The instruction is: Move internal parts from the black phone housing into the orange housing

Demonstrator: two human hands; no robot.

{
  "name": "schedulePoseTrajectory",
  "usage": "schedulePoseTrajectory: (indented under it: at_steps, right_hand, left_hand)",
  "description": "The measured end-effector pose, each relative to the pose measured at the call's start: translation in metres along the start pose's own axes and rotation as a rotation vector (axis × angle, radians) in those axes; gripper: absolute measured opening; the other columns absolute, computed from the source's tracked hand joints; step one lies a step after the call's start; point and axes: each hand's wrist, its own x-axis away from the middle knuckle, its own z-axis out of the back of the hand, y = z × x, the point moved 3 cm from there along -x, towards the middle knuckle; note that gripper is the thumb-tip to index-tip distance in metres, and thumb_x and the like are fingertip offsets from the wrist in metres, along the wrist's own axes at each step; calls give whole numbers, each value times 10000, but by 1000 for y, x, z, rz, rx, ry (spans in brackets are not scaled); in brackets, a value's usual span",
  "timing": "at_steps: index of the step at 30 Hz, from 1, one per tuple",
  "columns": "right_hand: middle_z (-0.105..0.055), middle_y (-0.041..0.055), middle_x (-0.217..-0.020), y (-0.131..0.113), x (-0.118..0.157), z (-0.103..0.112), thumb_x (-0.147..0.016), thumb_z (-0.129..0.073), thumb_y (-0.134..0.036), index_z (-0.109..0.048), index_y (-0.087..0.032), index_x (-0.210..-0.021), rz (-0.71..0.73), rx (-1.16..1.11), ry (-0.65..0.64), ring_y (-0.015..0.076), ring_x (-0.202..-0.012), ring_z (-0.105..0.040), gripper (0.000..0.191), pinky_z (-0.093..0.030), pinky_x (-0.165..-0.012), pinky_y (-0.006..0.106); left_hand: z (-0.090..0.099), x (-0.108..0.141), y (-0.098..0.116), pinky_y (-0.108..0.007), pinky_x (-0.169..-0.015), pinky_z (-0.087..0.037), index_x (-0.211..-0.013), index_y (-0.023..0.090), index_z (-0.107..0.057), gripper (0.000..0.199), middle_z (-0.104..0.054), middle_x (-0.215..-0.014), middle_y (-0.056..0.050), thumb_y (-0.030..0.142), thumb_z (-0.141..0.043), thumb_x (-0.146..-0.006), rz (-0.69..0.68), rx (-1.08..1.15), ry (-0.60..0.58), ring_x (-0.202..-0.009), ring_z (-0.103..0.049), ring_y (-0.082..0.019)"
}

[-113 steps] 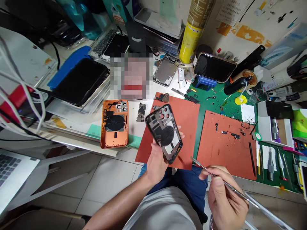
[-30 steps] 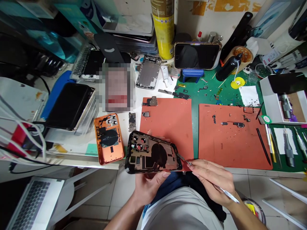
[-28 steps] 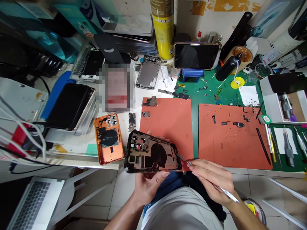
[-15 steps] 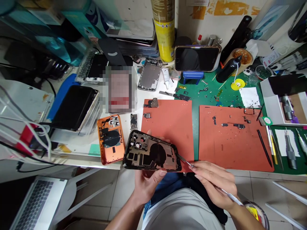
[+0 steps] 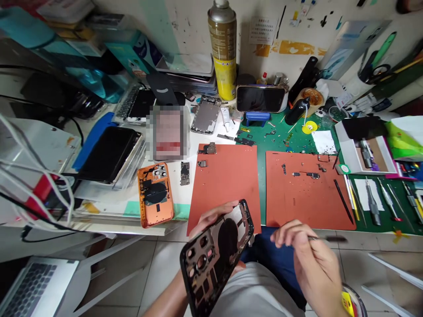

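Note:
My left hand (image 5: 213, 217) is closed around the black phone back housing (image 5: 228, 235), which is tilted with its inner side facing me. The camera openings sit at its lower left end. In my right hand (image 5: 312, 259), held off to the right and apart from the housing, is a thin metal pry tool (image 5: 333, 239), blurred and pointing right. An orange phone housing (image 5: 165, 216) lies to the left on the table, with a small logic board (image 5: 185, 174) beside it. Beneath my left hand is a red-brown mat (image 5: 228, 185) with small parts at its top left.
A second red-brown mat (image 5: 313, 202) bears tiny parts and a black stick. Pen-like tools surround a grey screwdriver (image 5: 372, 207) at the right. A propped phone (image 5: 260, 98) and a spray can (image 5: 225, 66) stand at the back. White cables (image 5: 53, 167) hang at the left.
The housing has turned, its camera end swinging down toward me and its other end up. My right hand has drawn away to the right, and the tool has flipped to point right.

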Motion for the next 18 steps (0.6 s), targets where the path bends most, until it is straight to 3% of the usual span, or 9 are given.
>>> schedulePoseTrajectory:
  at_steps: [3,7,9,13,18]
  right_hand:
    - [-612,10,-775,10,1,-17,-1096,-657,-451,-741,-213,-872,-167,97,-5,135,-679,-566,338,-471,-611,253]
    - [-646,12,-824,16,-1,-32,-1031,-728,-497,-829,-229,-952,-193,231,-1,134,-684,-564,297,-432,-601,266]
    - [-680,12,-855,16,-2,-35,-1035,-714,-479,-841,-245,-973,-176,254,5,132,-698,-587,273,-442,-618,266]
    - [-730,20,-900,16,-1,-38,-1042,-689,-461,-847,-248,-1006,-150,277,29,140,-750,-661,267,-480,-658,261]
    - [-749,24,-897,17,0,-42,-1051,-675,-436,-840,-240,-997,-126,289,54,158,-787,-719,262,-514,-689,261]
  left_hand:
    - [-12,4,8,-613,-1210,-555,-1278,355,-771,732,-806,-1301,-68,423,-1092,-623,-106,24,-30,-1370,-712,-415]
    - [-15,14,10,-611,-1251,-516,-1288,403,-763,649,-798,-1349,-43,322,-1051,-711,-182,-7,-96,-1416,-688,-396]
    - [-14,17,5,-586,-1240,-535,-1284,395,-779,562,-786,-1396,-54,328,-1007,-775,-125,-2,-173,-1444,-668,-387]
    - [-12,18,-11,-553,-1161,-602,-1245,356,-822,358,-790,-1389,-107,561,-812,-952,21,99,-272,-1410,-694,-385]
    - [-15,19,-22,-602,-1227,-525,-1176,344,-850,378,-789,-1380,-142,640,-765,-957,43,159,-292,-1428,-675,-413]
